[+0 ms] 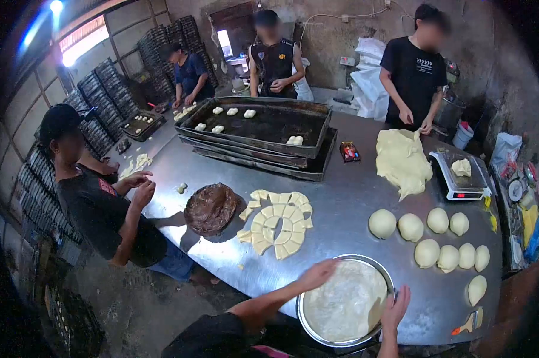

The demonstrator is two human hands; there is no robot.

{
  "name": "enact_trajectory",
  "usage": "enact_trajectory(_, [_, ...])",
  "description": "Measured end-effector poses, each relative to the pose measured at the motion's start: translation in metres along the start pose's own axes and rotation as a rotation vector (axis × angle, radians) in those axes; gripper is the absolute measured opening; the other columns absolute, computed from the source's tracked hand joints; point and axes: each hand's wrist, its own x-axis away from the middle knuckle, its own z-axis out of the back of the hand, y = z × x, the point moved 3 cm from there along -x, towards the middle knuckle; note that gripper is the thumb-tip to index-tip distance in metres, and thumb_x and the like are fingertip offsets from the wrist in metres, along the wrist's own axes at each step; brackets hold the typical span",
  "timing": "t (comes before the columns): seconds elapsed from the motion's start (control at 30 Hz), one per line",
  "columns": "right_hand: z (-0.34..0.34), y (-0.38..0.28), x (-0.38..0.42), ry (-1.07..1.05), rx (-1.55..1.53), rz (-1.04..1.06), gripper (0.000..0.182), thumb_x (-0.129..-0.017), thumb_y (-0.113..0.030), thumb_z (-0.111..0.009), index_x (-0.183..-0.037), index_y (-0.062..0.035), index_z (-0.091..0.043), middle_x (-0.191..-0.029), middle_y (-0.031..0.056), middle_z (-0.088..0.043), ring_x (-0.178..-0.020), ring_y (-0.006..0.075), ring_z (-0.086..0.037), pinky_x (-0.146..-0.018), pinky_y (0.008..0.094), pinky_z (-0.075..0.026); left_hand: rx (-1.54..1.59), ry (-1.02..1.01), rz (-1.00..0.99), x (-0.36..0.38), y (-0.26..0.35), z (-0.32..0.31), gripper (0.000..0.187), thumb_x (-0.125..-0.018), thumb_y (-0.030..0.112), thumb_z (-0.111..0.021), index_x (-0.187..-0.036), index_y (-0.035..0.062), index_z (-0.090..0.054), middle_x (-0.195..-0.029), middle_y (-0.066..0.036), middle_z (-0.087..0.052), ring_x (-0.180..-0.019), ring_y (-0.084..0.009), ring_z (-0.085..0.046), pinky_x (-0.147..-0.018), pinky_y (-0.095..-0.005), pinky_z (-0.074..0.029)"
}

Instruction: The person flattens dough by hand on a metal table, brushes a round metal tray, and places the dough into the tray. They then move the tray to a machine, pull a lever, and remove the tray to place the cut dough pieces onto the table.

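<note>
A round metal pan point(390, 278) stands at the near edge of the steel table, its inside covered by a pale layer point(344, 301) that is whiter in the middle. My left hand point(318, 274) reaches over the pan's upper left rim with fingers stretched out. At the right rim is my right hand point(396, 307), fingers extended upward and the palm turned toward the pan. Right of the pan, several smooth dough balls point(426, 253) sit in rows. A brush point(469, 322) with an orange handle lies below them. Left of the pan is a flat dough round point(279, 230) cut into pieces.
A dish of dark brown paste point(211, 209) sits near a person point(111, 197) at the left. Stacked black trays point(257, 134) hold small dough pieces. A person point(416, 74) at the back right handles a dough sheet point(402, 161) beside a digital scale point(460, 182).
</note>
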Motion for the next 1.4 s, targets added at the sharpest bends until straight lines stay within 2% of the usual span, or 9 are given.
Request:
enact_trajectory(0.17, [-0.012, 0.062, 0.058, -0.357, 0.22, -0.436, 0.046, -0.082, -0.025, -0.054, -0.123, -0.0052, -0.058, -0.152, 0.025, -0.016, -0.142, 0.0431, -0.005, -0.111, 0.0613, -0.003, 0.016, 0.309, 0.377, 0.125, -0.001, 0.056, 0.033, -0.094, 0.026, -0.055, -0.114, 0.001, -0.061, -0.102, -0.012, -0.066, -0.095, -0.0226, -0.063, -0.086, -0.0333, -0.049])
enact_trajectory(0.33, [0.001, 0.059, 0.076, -0.282, 0.11, -0.337, 0.043, -0.082, -0.022, -0.055, -0.121, -0.0034, -0.06, -0.152, 0.0258, -0.017, -0.141, 0.044, -0.006, -0.112, 0.0579, -0.005, 0.34, -0.363, 0.644, 0.226, -0.028, 0.002, 0.043, -0.093, 0.038, -0.057, -0.115, 0.0016, -0.062, -0.106, -0.01, -0.065, -0.1, -0.0161, -0.059, -0.089, -0.0303, -0.046])
enact_trajectory(0.57, [0.021, 0.074, 0.217, 0.112, 0.038, -0.542, 0.042, -0.082, -0.008, -0.056, -0.122, 0.0022, -0.056, -0.149, 0.0256, -0.022, -0.14, 0.0436, -0.012, -0.115, 0.0515, -0.011, 0.462, -0.472, 0.609, 0.236, -0.069, -0.074, 0.055, -0.093, 0.034, -0.058, -0.138, 0.0078, -0.04, -0.128, -0.009, -0.051, -0.114, -0.021, -0.052, -0.092, -0.0402, -0.048])
enact_trajectory(0.6, [0.032, 0.031, 0.166, -0.009, 0.046, -0.511, 0.044, -0.081, -0.006, -0.056, -0.124, 0.0042, -0.053, -0.15, 0.0241, -0.019, -0.139, 0.0419, -0.012, -0.115, 0.0488, -0.012, 0.762, -0.167, 0.847, 0.207, -0.031, -0.068, 0.052, -0.092, 0.027, -0.061, -0.135, 0.0043, -0.042, -0.125, -0.012, -0.053, -0.114, -0.021, -0.052, -0.088, -0.0384, -0.05])
enact_trajectory(0.67, [0.057, 0.024, 0.273, 0.226, -0.239, -0.983, 0.035, -0.086, -0.007, -0.053, -0.119, 0.0055, -0.056, -0.119, 0.0204, -0.059, -0.108, 0.032, -0.056, -0.095, 0.0402, -0.043, 0.772, -0.383, 0.736, 0.216, -0.033, -0.084, 0.054, -0.088, 0.017, -0.062, -0.133, -0.0027, -0.04, -0.122, -0.013, -0.056, -0.106, -0.0233, -0.057, -0.088, -0.0393, -0.049])
enact_trajectory(0.7, [0.05, 0.032, 0.265, 0.447, -0.48, -0.781, 0.029, -0.088, -0.01, -0.055, -0.113, 0.0042, -0.06, -0.098, 0.0133, -0.068, -0.086, 0.0232, -0.063, -0.082, 0.0344, -0.048, 0.419, -0.399, 0.698, 0.185, 0.012, -0.087, 0.05, -0.087, 0.012, -0.061, -0.13, -0.0049, -0.043, -0.119, -0.014, -0.059, -0.103, -0.0232, -0.059, -0.091, -0.0373, -0.048])
enact_trajectory(1.03, [0.066, 0.168, 0.458, 1.231, -0.931, -1.299, 0.041, -0.091, -0.025, -0.056, -0.113, 0.0098, -0.055, -0.098, 0.0148, -0.063, -0.083, 0.0242, -0.063, -0.071, 0.0417, -0.054, 0.408, -0.925, 0.464, 0.192, 0.007, -0.281, 0.049, -0.081, 0.002, -0.062, -0.127, -0.0019, -0.046, -0.116, -0.013, -0.061, -0.105, -0.0204, -0.058, -0.094, -0.0329, -0.045])
enact_trajectory(1.27, [0.174, 0.243, 0.503, 1.347, -0.674, -1.459, 0.044, -0.091, -0.031, -0.058, -0.105, 0.0115, -0.061, -0.09, 0.0144, -0.066, -0.076, 0.024, -0.064, -0.067, 0.0384, -0.052, 0.362, -1.077, 0.557, 0.226, -0.014, -0.469, 0.064, -0.077, 0.005, -0.061, -0.136, -0.0012, -0.038, -0.127, -0.016, -0.053, -0.119, -0.0247, -0.048, -0.104, -0.0374, -0.036])
enact_trajectory(1.4, [0.168, 0.283, 0.544, 1.272, -0.482, -1.264, 0.044, -0.093, -0.033, -0.056, -0.092, 0.01, -0.062, -0.082, 0.0104, -0.064, -0.067, 0.0221, -0.059, -0.059, 0.0393, -0.048, 0.25, -0.995, 0.527, 0.233, 0.041, -0.476, 0.054, -0.077, 0.008, -0.062, -0.127, -0.0026, -0.047, -0.112, -0.014, -0.062, -0.102, -0.024, -0.059, -0.092, -0.0367, -0.047])
